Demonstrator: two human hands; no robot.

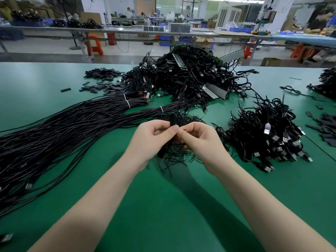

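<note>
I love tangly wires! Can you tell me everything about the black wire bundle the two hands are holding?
The black wire bundle is thin cable that looks plastic-coated, wound into a small loop that stands above the fingers. The left hand and right hand pinch it between them, above the green table. Thin loose ends fan out below the hands, and a short tip pokes out by the right fingers.

Glossy black plastic-sheathed cable bundle (175,120), bright metal USB plugs (267,128), matt green tabletop (163,206).

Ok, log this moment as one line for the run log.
left hand: holds black cable | right hand: pinches same cable | surface: green table
</note>
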